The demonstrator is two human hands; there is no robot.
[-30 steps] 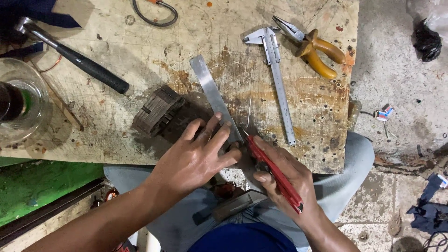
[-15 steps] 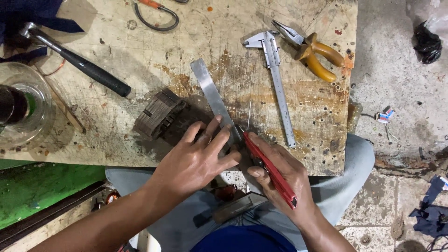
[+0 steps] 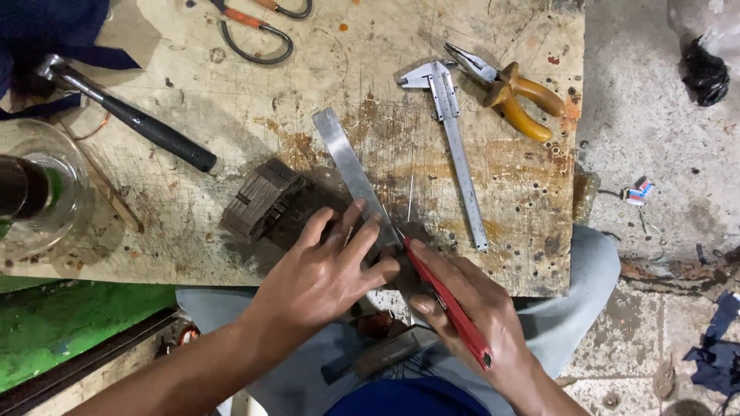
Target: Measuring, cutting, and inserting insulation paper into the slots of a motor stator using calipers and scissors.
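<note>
The right hand (image 3: 470, 308) sits at the near edge of the tabletop (image 3: 231, 123), its fingers clamped around a slim red-handled cutter (image 3: 447, 312) whose tip meets the lower end of a flat steel ruler (image 3: 356, 179). Beside it, the left hand (image 3: 324, 273) lies palm down with fingers spread apart, pressing on the ruler and on a dark sheet under it; it grips nothing. The ruler runs diagonally from the hands toward the middle of the tabletop. Just left of the fingers stands a stack of dark, ridged metal plates (image 3: 258, 199).

The tabletop is a worn plywood board, pale, scratched, blotched with rust-coloured stains, its near right corner ragged. Toward the right edge lies a metal vernier caliper (image 3: 455, 146), long and thin, and beyond it a pair of pliers (image 3: 512, 91) with yellow-orange grips. Near the left edge a hammer (image 3: 123, 115) with a black handle lies aslant, and a clear round glass jar (image 3: 42, 185) overhangs that edge. At the far edge sit looped scissor handles (image 3: 258, 35) with orange trim.

To the right, the floor (image 3: 663, 169) is rough grey concrete, cracked and littered with scraps; to the left below the tabletop is a green painted surface (image 3: 69, 339).
</note>
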